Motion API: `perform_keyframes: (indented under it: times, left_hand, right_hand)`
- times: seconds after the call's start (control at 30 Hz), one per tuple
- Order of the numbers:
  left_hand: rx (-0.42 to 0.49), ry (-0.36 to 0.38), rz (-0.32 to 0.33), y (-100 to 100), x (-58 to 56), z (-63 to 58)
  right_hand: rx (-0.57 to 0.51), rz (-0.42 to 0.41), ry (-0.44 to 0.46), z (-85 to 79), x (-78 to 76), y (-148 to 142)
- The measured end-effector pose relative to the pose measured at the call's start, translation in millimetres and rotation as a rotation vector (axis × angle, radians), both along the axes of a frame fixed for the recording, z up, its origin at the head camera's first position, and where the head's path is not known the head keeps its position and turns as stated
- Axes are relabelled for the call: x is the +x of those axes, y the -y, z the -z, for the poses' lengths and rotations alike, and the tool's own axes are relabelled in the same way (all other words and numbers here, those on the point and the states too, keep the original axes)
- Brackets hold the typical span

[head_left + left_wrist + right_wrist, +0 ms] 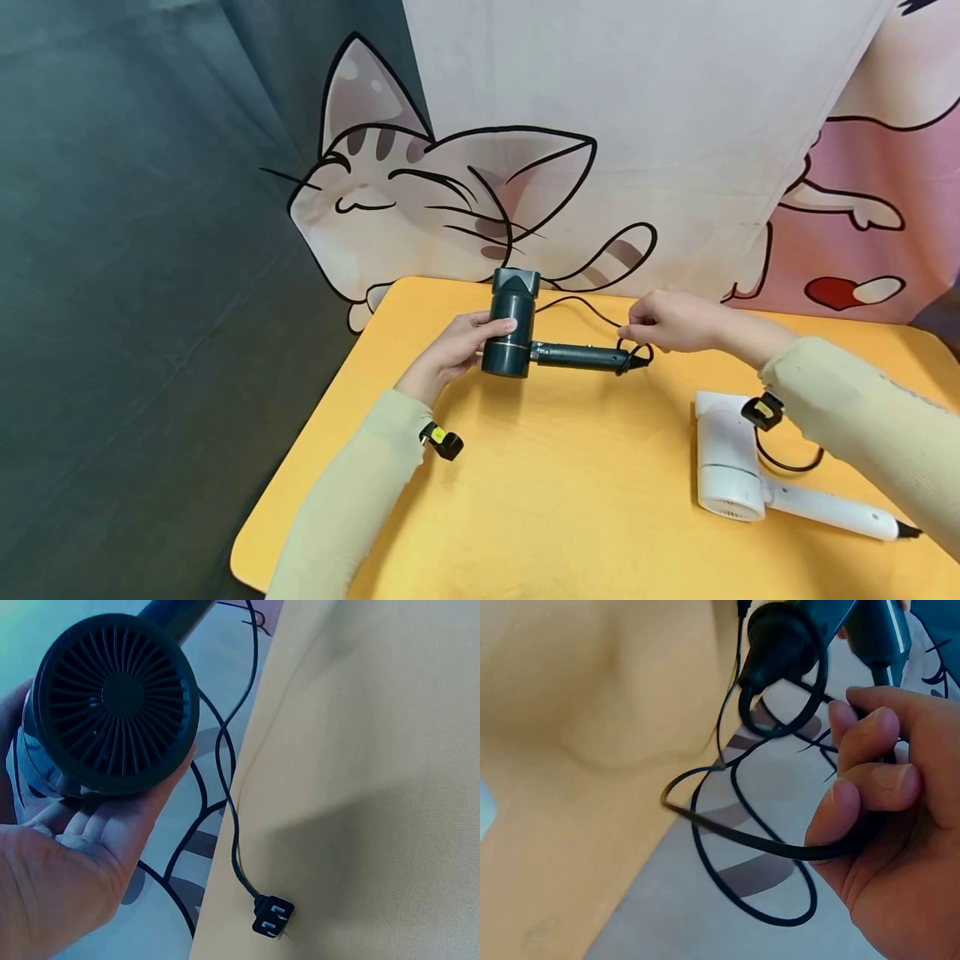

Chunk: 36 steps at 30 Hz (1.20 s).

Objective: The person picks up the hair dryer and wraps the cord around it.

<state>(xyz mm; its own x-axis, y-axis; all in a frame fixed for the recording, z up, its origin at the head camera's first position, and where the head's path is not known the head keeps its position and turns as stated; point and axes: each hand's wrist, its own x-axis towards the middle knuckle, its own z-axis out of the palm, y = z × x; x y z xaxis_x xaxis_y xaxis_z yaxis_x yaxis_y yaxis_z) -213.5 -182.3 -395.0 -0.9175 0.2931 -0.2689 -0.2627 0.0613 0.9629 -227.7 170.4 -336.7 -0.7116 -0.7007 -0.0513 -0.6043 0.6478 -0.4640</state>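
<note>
My left hand [455,343] grips the barrel of a dark green hair dryer [512,329], thumb across its front. The dryer is held over the table, its flat nozzle pointing away and its handle out to the right. Its round vented back [120,701] faces the left wrist view. My right hand [671,321], fingers curled, holds the black power cord [757,841] just beyond the handle's end, where the cord loops near its base. The cord's two-pin plug [273,916] shows over the table in the left wrist view.
A white hair dryer [729,458] lies on the yellow table [585,483] at the right, under my right forearm, with its own black cord [787,467] curving beside it. Behind the table's far edge hangs a cloth printed with a cartoon cat [420,200].
</note>
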Motion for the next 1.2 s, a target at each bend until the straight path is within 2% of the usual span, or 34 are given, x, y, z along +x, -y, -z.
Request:
perform_keyframes:
  times: [0.3, 0.47, 0.7, 0.93, 1.2]
  left_hand:
    - [-0.026, -0.022, -0.063, -1.4, -2.2, 1.9]
    - [-0.009, -0.022, -0.099, -3.0, -3.4, 3.5]
    - [0.004, -0.037, -0.168, -5.1, -4.0, 3.5]
    - [0.082, -0.054, -0.269, -5.3, -6.9, 2.7]
    - [0.107, -0.097, -0.265, -4.5, -9.9, -5.7]
  right_hand:
    - [-0.022, 0.021, 0.091, -4.4, 8.4, 5.0]
    - [-0.057, 0.022, 0.092, -0.4, 13.8, 6.1]
    - [-0.104, 0.064, 0.092, 11.4, 24.1, 5.5]
    - [-0.161, 0.032, 0.077, 27.1, 31.8, 9.6]
    - [-0.263, 0.076, 0.128, 44.5, 40.0, 11.4]
